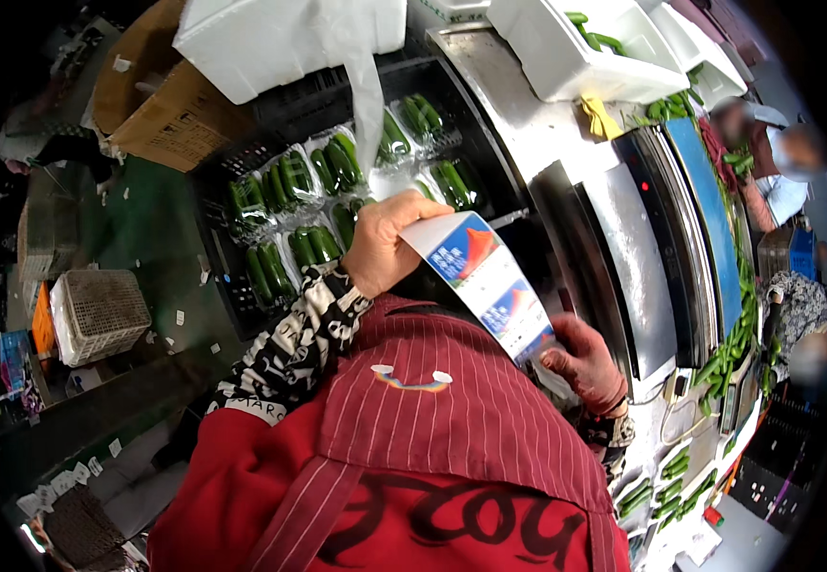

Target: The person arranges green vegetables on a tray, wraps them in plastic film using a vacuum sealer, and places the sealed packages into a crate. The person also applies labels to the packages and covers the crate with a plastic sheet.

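Observation:
A strip of printed labels (502, 286), blue, white and orange, stretches between my two hands in front of the apron. My left hand (388, 243) grips its upper end, thumb along the edge. At the lower end, my right hand (588, 361), in a reddish glove, pinches the strip between thumb and fingers. Beyond my left hand stands a black plastic crate (224, 268) with several clear-wrapped trays of cucumbers (292, 179). A pale film strip (365, 100) hangs over these packs. What lies behind my left hand is partly hidden.
White foam boxes (284, 50) stand beyond the crate, near an open cardboard carton (177, 114). On the right is a metal wrapping machine (628, 264), with loose cucumbers (731, 350) past it. Co-workers (778, 171) sit at the far right. A basket (106, 314) is at left.

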Demonstrator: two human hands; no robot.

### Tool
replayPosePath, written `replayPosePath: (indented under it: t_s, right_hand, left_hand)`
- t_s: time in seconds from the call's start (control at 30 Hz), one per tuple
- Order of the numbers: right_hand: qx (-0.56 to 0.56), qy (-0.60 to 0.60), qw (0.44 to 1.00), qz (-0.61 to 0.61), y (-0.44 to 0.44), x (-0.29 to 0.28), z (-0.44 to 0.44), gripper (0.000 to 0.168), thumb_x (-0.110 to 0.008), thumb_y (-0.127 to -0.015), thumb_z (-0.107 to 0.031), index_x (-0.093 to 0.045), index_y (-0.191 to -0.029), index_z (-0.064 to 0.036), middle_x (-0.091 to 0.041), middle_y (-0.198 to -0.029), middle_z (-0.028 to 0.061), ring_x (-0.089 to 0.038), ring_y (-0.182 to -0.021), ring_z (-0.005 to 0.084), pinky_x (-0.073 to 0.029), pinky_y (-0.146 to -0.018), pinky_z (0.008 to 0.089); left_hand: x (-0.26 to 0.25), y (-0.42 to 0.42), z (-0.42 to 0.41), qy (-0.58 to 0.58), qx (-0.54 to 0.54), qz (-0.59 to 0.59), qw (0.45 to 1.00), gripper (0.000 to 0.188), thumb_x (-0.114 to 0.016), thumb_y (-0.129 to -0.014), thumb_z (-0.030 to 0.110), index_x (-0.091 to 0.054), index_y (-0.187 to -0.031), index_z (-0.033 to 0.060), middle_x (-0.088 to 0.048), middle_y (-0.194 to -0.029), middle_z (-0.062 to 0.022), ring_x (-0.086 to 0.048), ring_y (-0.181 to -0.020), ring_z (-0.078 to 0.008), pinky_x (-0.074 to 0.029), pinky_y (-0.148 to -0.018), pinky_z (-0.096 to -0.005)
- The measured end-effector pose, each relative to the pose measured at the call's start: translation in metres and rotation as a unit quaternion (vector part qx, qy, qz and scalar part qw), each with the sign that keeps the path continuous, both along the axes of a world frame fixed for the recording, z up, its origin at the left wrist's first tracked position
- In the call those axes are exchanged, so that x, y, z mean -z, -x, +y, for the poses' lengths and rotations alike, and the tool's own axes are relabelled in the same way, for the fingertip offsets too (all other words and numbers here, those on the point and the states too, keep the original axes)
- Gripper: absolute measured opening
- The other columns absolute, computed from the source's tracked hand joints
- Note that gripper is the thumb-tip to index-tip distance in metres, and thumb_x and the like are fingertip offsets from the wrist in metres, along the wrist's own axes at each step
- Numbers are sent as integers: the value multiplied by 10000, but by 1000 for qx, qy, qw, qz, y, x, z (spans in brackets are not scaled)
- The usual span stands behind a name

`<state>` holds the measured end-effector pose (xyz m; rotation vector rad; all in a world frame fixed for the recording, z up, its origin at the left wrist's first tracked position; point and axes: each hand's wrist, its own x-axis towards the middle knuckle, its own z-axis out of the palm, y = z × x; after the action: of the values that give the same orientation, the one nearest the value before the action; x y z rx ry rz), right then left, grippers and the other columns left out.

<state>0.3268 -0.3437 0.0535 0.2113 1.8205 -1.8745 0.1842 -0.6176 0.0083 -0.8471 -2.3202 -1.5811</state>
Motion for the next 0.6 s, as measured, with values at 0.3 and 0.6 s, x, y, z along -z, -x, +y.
replayPosePath:
  t_s: [0.3, 0.6]
  right_hand:
    - [32, 94, 989, 111, 70, -33, -78, 638, -729, -817, -201, -417, -1326, 23, -588, -1109, 120, -577, -978, 148, -472, -855, 267]
    - [123, 104, 987, -14, 73, -12, -99, 368, -687, -825, -43, -554, -1158, 43, -636, -1015, 74, -603, -902, 110, -512, -810, 251]
  left_hand:
    - [1, -51, 34, -94, -162, 176, 966, 93, -695, -813, 75, -654, -863, 9, -604, -735, -55, -606, -599, -123, -454, -492, -254]
    - [1, -46, 9, -121, -32, -99, 987, 283, -547, -724, -156, -645, -935, 5, -645, -863, -111, -650, -789, -208, -511, -671, -280]
